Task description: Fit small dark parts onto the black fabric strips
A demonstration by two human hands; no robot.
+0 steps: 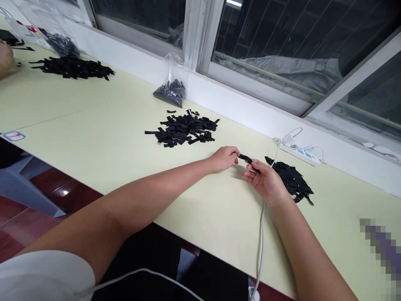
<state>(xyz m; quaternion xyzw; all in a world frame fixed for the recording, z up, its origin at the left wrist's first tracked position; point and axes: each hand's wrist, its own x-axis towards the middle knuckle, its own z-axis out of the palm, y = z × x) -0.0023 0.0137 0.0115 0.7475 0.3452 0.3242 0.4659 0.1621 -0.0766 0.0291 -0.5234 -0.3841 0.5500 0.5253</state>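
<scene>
A short black fabric strap (245,158) stretches between my two hands above the pale yellow table. My left hand (224,159) pinches its left end between thumb and fingers. The other end lies in my right hand (262,179), held by the thumb and fingers, with the palm turned partly up. Beyond my left hand is a loose pile of black straps (188,128), some with small shiny dots. A second pile of black straps (293,179) lies just right of my right hand, partly hidden by it.
A clear plastic bag (171,88) with black pieces stands by the wall. A white power strip (299,152) and a white cable (262,238) lie on the right. At the far left are another strap pile (73,68), a filled bag (59,42) and another person's hand (5,58).
</scene>
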